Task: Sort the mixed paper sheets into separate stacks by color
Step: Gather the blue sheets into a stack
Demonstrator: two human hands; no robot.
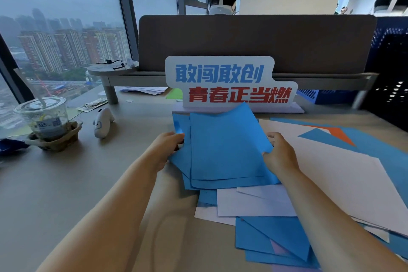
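The desk sign [229, 83] reads 敢闯敢创 青春正当燃; cup label [47, 123] shows 418.

Blue sheets [225, 150] in left hand [167, 150], right hand [280, 154]

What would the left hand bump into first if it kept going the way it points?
Beyond the blue sheets it holds, the left hand would probably meet the sign; depth is unclear.

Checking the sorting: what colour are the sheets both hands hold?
The held sheets are blue, best seen in the head view.
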